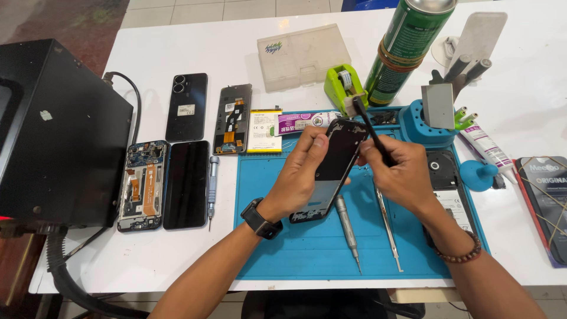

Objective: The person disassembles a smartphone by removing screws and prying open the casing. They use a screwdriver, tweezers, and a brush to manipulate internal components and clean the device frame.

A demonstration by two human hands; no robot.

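Note:
My left hand grips a black phone frame, holding it tilted above the blue work mat. My right hand holds a black brush by its handle, with the bristle end up near the frame's top edge. A black watch sits on my left wrist and a brown bead bracelet on my right. Beneath the hands, on the mat, lie a grey screwdriver and metal tweezers.
Left of the mat lie a black phone back, two opened phones, a dark screen, a screwdriver and a battery. A black box stands far left. Behind: plastic case, green tape dispenser, spray can, blue tool holder.

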